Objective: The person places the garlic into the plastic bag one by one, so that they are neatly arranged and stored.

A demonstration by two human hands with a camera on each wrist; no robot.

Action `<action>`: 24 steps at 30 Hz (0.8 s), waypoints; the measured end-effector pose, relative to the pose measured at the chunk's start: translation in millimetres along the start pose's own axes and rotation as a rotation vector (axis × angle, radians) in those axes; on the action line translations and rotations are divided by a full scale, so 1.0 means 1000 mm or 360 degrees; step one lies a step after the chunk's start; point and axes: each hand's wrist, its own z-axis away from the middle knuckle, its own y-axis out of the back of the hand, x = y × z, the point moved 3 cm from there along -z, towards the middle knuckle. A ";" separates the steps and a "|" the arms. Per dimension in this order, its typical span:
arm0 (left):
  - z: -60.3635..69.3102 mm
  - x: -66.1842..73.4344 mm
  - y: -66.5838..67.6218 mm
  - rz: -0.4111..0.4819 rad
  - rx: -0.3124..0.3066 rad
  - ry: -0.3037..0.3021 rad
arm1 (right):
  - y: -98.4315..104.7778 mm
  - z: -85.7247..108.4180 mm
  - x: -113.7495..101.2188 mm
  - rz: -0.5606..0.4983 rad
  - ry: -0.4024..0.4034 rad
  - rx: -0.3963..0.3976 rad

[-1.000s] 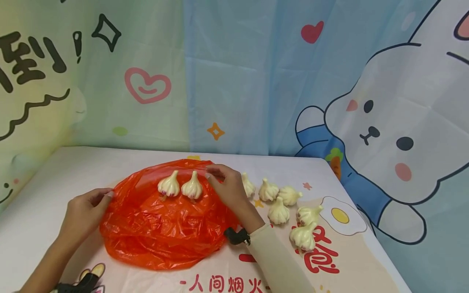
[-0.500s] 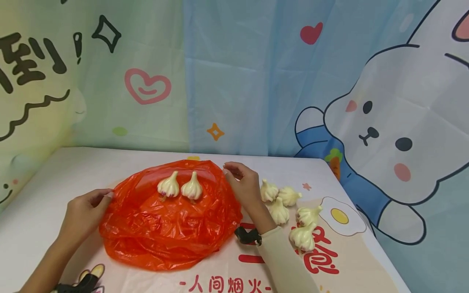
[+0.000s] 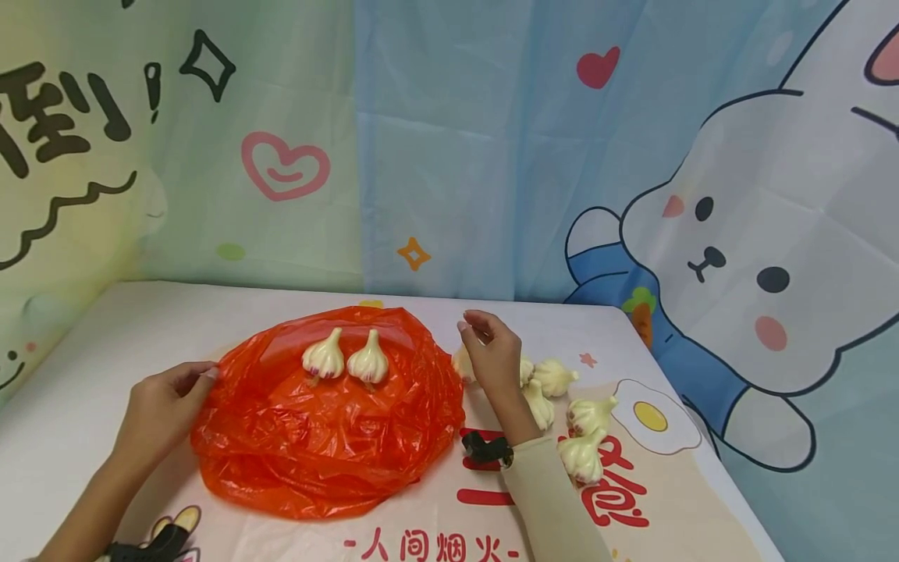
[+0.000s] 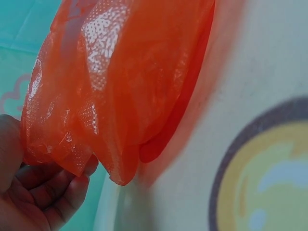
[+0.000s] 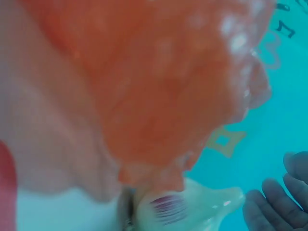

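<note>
A red plastic bag [image 3: 323, 437] lies spread on the table. Its left edge is pinched between the thumb and fingers of my left hand [image 3: 165, 402]; the left wrist view shows those fingers at the gathered bag [image 4: 120, 91]. Two garlic bulbs, one [image 3: 323, 356] left of the other [image 3: 368, 361], show against the bag's far part. My right hand [image 3: 497, 355] is just right of the bag, holding nothing, fingers relaxed. A garlic bulb [image 3: 462, 364] is partly hidden behind it; in the right wrist view a garlic bulb [image 5: 183, 209] lies close to the fingertips.
Several more garlic bulbs lie on the table right of my right hand, among them one at the back [image 3: 555, 378] and one nearer [image 3: 581, 459]. The printed tablecloth [image 3: 674, 484] covers the table. A patterned curtain [image 3: 449, 156] hangs behind it.
My right hand has moved right, off the bag's far right edge to beside the garlic bulbs. The left hand and the two bulbs at the bag have stayed put.
</note>
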 end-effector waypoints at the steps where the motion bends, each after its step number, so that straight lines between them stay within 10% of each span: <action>1: 0.000 0.000 0.000 -0.0001 -0.0003 0.0002 | 0.000 0.000 0.002 0.0016 -0.0034 -0.0001; 12: -0.001 -0.001 -0.002 -0.0002 -0.0019 0.0030 | -0.005 0.007 0.024 0.0085 -0.0280 -0.0154; 24: 0.000 -0.001 -0.002 0.0004 -0.0029 0.0048 | -0.006 0.008 0.025 0.0281 -0.0259 -0.0191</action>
